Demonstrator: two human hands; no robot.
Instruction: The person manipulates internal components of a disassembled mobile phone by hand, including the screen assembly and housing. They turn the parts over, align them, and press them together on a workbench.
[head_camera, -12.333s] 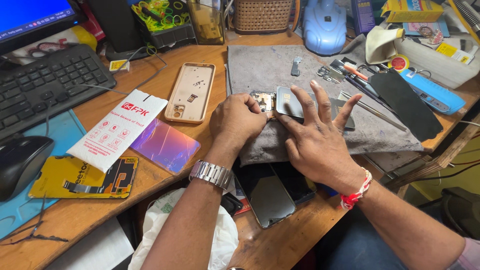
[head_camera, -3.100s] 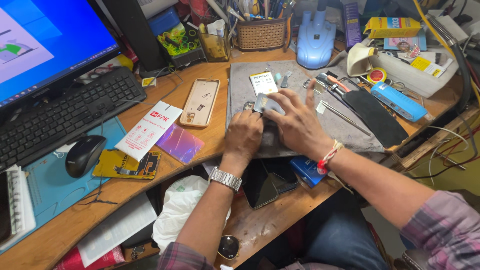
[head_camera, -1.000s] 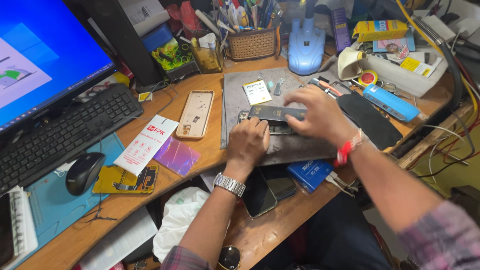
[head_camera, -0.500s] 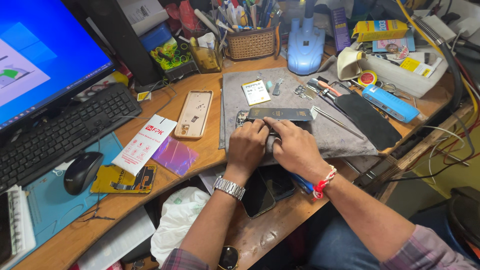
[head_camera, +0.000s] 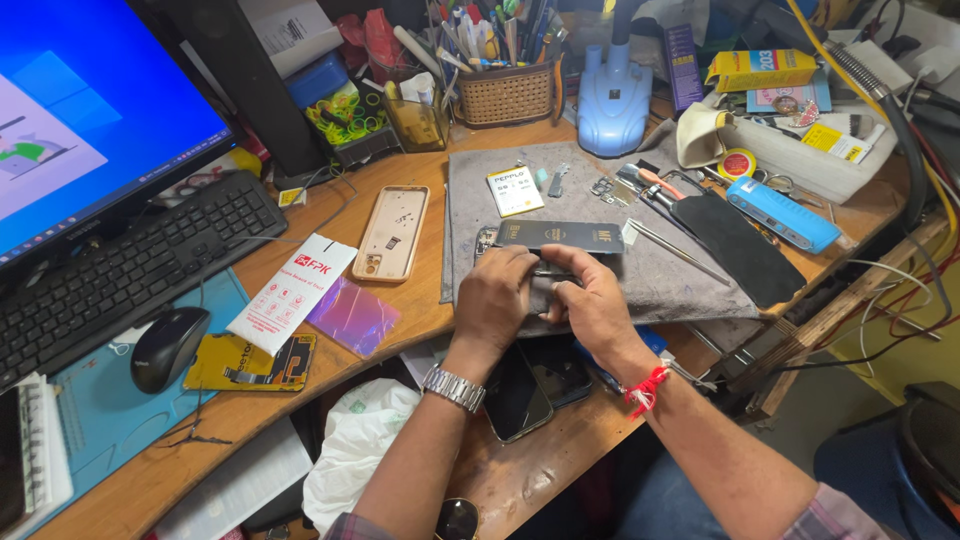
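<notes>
On the grey work mat (head_camera: 690, 285) my left hand (head_camera: 495, 300) and my right hand (head_camera: 592, 305) meet, fingers curled over an opened phone (head_camera: 487, 240). My hands hide most of the phone; only its top corner shows. A thin dark piece sits between my fingertips, and I cannot tell what it is. A flat black battery (head_camera: 560, 237) lies just beyond my fingers. A small white battery (head_camera: 515, 190) rests farther back on the mat.
A beige phone case (head_camera: 392, 232), a white packet (head_camera: 292, 292) and a purple film (head_camera: 352, 315) lie left of the mat. Keyboard (head_camera: 150, 265) and mouse (head_camera: 168, 345) are far left. Small tools (head_camera: 650, 185), a black pouch (head_camera: 735, 245) and a blue device (head_camera: 782, 212) are on the right. Two phones (head_camera: 535, 385) sit below.
My right hand came back from the far side of the mat, off the black battery, and joined my left hand over the phone. The left hand stayed put.
</notes>
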